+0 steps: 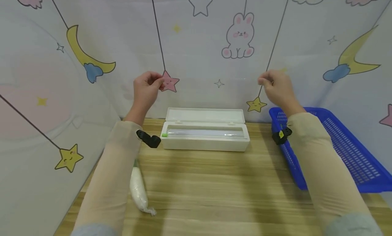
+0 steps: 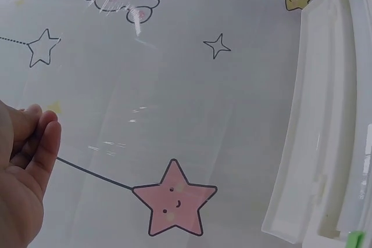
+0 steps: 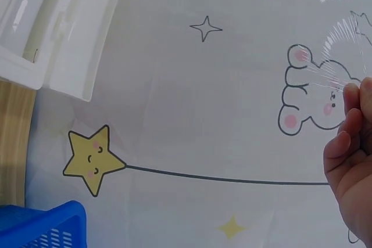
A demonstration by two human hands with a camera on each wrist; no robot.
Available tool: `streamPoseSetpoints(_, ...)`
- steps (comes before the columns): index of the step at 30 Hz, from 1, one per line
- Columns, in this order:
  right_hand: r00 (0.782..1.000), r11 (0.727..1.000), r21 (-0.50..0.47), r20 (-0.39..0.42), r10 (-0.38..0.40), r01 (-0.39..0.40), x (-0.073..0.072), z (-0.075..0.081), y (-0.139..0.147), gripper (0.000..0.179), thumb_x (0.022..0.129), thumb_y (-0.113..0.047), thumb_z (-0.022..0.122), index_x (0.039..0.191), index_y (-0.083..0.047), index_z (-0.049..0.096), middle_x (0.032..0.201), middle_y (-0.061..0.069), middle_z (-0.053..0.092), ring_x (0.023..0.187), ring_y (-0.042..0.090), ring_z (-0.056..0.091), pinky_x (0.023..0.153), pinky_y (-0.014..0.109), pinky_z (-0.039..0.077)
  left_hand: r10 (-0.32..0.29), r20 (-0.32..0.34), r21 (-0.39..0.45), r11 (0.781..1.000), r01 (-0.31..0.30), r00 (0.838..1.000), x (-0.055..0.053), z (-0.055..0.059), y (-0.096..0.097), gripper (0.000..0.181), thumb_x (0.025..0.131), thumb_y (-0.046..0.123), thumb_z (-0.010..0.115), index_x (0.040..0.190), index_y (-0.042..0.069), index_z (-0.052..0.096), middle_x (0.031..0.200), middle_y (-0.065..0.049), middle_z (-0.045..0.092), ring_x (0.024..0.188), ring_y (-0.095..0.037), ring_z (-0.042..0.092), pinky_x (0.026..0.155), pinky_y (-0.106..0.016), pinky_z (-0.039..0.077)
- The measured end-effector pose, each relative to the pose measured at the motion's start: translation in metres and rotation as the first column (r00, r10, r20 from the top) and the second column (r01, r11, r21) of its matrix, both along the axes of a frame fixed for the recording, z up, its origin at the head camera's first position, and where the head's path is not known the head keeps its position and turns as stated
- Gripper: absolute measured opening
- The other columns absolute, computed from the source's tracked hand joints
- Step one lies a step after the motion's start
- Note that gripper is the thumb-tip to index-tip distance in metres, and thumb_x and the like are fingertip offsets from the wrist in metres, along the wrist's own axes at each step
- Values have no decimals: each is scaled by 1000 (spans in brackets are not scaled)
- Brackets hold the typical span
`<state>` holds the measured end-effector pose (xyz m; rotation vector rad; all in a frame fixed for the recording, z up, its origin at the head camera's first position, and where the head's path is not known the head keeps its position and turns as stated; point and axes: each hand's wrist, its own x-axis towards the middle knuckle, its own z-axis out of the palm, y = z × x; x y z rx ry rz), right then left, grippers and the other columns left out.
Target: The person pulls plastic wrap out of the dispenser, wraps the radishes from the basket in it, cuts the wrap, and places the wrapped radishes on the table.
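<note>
Clear plastic wrap hangs between my raised hands, showing mainly as shiny creases and glints. My left hand pinches one side of it between thumb and fingers, in front of the pink star. Level with that, my right hand pinches the other side. Below and between them stands a white wrap dispenser box, its lid tipped back. A roll of wrap lies inside, and a small green piece sits at the left end of the slot.
On the table's left lies a white radish in clear film with a twisted end, partly behind my left sleeve. A blue plastic basket stands at the right, partly covered by my right arm. A printed cloth hangs behind the wooden table.
</note>
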<state>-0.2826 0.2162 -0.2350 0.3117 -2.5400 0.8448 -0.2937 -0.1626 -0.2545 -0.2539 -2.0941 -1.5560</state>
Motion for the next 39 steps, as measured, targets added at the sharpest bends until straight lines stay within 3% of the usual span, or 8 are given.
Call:
streamPoseSetpoints(9,996,999,21,-69,49,-48,32,8,5,20,100,-13,51,103,2,63,99,19,65,82,24,52,71,30,39,-13,-1,-137,991,13,1000,37,11,-13,18,93,12,64,102,-3,65,91,-13,65,75,-9,61,72,-16,50)
streamPoseSetpoints(15,983,989,75,-124,132,-124,82,-1,17,15,97,-7,56,97,3,66,94,18,66,86,14,53,77,30,40,-85,-55,-293,954,66,995,85,8,-23,13,92,9,64,95,-3,68,88,-14,67,73,-6,57,67,-13,46)
streamPoseSetpoints(19,940,971,91,-245,236,-220,113,-17,25,5,89,1,64,89,0,69,86,11,68,85,-9,52,76,11,40,-179,-160,-394,913,104,971,119,0,-29,2,87,-3,67,87,-3,69,82,-13,69,71,-5,56,66,-12,44)
streamPoseSetpoints(26,830,904,21,-386,402,-428,152,-56,28,28,94,-23,62,84,1,70,86,1,67,78,-4,53,69,10,39,-320,-342,-496,860,120,883,166,-33,-38,18,76,-13,72,83,2,68,86,-8,68,76,-12,58,67,-16,43)
streamPoseSetpoints(29,822,883,-22,-378,427,-468,169,-75,28,38,94,-34,59,83,1,70,85,0,67,78,-3,55,68,10,40,-343,-345,-492,859,143,874,183,-52,-40,5,88,6,68,83,4,68,85,-7,66,76,-12,57,68,-16,43)
streamPoseSetpoints(33,823,853,-103,-345,451,-511,191,-102,29,14,90,-17,67,88,-5,73,86,-2,69,79,-2,60,67,11,42,-356,-366,-483,863,151,860,199,-77,-42,29,96,29,58,83,5,67,81,-5,65,77,-14,58,75,-16,44)
streamPoseSetpoints(36,813,817,-170,-332,479,-551,201,-123,29,6,86,-8,70,90,-5,73,87,0,70,79,2,62,65,12,44,-360,-395,-489,861,138,845,209,-94,-42,27,96,27,59,82,5,66,79,-3,65,76,-14,58,75,-18,44)
streamPoseSetpoints(39,815,796,-223,-311,489,-563,208,-143,28,7,85,-6,71,91,-4,73,87,2,70,79,3,62,67,13,46,-373,-362,-501,851,159,854,219,-109,-42,24,95,27,60,82,7,66,78,1,65,73,-11,57,71,-19,44)
